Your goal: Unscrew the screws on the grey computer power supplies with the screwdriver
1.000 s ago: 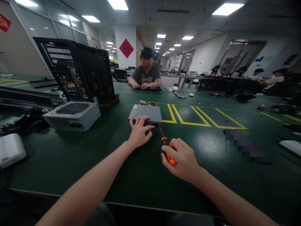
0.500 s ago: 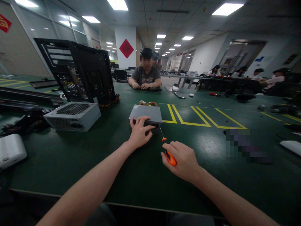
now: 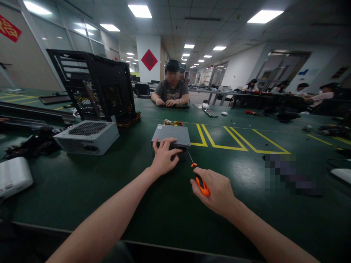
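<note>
Orange-black screwdriver handle (image 3: 201, 183); grey metal box (image 3: 171, 133); green table (image 3: 164, 204) (yellow lines (image 3: 219, 140)).

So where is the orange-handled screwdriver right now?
In the head view it sits just right of centre, gripped in the right hand; the screwdriver points its tip at the near right corner of the small grey box.

Both forearms bare, no sleeves, gloves or jewellery visible.
</note>
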Available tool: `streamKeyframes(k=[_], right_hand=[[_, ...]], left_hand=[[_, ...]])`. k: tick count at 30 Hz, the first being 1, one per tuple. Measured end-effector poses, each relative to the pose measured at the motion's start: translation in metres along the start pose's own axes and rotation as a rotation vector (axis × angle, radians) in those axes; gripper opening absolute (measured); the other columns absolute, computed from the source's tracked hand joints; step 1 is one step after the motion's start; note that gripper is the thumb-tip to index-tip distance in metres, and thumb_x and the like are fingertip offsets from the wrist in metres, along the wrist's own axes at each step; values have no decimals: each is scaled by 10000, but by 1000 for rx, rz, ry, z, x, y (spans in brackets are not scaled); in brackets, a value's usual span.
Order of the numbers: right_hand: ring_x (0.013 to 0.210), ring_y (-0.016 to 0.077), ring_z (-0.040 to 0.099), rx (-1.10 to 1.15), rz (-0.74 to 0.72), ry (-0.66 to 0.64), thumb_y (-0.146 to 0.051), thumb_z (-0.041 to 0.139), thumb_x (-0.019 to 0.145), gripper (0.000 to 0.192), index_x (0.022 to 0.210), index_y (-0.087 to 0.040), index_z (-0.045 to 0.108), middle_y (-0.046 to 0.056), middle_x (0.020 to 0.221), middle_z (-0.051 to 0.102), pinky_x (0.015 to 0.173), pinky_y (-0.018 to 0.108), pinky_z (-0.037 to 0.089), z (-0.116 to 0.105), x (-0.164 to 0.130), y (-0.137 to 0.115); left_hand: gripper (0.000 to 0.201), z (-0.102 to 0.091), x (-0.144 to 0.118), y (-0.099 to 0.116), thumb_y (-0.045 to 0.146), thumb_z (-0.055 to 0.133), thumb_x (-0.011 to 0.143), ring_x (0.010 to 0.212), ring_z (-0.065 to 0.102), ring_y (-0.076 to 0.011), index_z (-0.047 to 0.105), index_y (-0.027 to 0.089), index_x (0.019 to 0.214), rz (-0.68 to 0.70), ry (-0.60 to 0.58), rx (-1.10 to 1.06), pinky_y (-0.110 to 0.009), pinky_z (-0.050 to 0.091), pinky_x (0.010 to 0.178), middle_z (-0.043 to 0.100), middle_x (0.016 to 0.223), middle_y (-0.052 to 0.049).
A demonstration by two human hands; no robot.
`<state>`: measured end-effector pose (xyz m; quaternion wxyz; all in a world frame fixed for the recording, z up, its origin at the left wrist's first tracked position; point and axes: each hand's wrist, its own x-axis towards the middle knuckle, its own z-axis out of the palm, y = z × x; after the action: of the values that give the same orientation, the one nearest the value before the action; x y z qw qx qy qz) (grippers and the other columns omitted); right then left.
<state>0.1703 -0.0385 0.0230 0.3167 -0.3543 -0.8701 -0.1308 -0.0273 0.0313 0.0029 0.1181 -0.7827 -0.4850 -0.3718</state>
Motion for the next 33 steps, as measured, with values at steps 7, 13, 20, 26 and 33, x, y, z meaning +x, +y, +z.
streamKeyframes(k=[7,13,20,26,33], right_hand=[[671,142,432,-48,-48,-94,-298,487,817,178,792,-175,613,49,741,517,579,251,316,-2,3,-6],[623,120,483,-13,25,-1,-338,473,851,267,971,-121,572,38,730,565,584,240,351,0,2,-1],[641,132,444,-38,-46,-60,-244,465,814,165,829,-162,608,43,724,533,585,253,322,-1,2,-5],[672,143,448,-71,-37,-116,-339,470,837,222,840,-175,620,54,755,535,586,255,320,0,3,-7],[604,116,506,3,36,-46,-315,462,848,238,951,-126,562,35,728,584,581,240,375,0,-1,-2]], left_hand=[[235,1,0,-1,223,540,764,1196,386,-238,677,308,935,0,-10,12,-534,57,1054,478,1258,-27],[239,2,0,0,218,544,759,1186,395,-234,679,317,929,6,1,17,-525,59,1057,477,1256,-21],[242,0,0,0,217,553,746,1181,398,-252,677,304,934,6,-13,13,-533,63,1055,476,1256,-28],[245,-3,-1,2,225,547,757,1191,389,-254,665,297,960,20,-21,21,-534,54,1053,472,1263,-47],[251,-3,-2,3,251,548,768,1197,382,-260,659,309,986,30,-23,17,-539,51,1052,464,1267,-49]])
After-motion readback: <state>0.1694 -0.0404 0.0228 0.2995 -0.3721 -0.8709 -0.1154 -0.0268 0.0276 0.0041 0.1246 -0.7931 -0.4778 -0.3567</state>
